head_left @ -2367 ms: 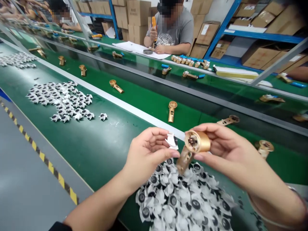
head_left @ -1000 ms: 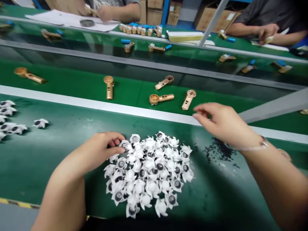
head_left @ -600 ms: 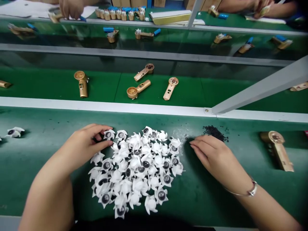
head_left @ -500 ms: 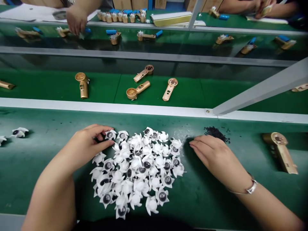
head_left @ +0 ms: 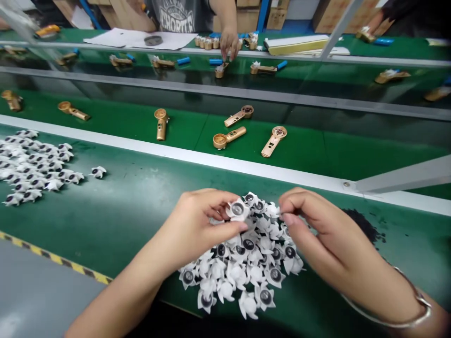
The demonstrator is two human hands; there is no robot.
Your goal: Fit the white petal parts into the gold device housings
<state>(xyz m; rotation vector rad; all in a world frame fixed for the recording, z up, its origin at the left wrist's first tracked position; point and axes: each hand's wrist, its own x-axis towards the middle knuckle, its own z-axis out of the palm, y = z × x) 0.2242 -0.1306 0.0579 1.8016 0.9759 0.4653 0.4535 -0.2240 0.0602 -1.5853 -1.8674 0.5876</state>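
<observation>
Green smooth worktop (head_left: 148,199) bears a heap of white bladed plastic rotors (head_left: 255,274); above it the left hand (head_left: 200,216) grips one dark-hubbed white rotor (head_left: 237,210), the right hand (head_left: 324,230) nearly pinches, on what I cannot tell; seemingly readying that rotor, next needing it steady

Legible lettering stands on the chest of a grey T-shirt (head_left: 178,29) behind the far tabletop (head_left: 75,36). The lowest and largest line, in white capitals, appears to read "CHORTLE", its last letters slightly blurred. Over it runs an arched word, seemingly "CHAMPIONS", clipped by the upper edge of the view; the small line between the two is too fine to make out. Yellow-and-black hazard tape (head_left: 59,258) marks the boundary between the near tabletop (head_left: 130,211) and the grey floor (head_left: 38,291).
</observation>
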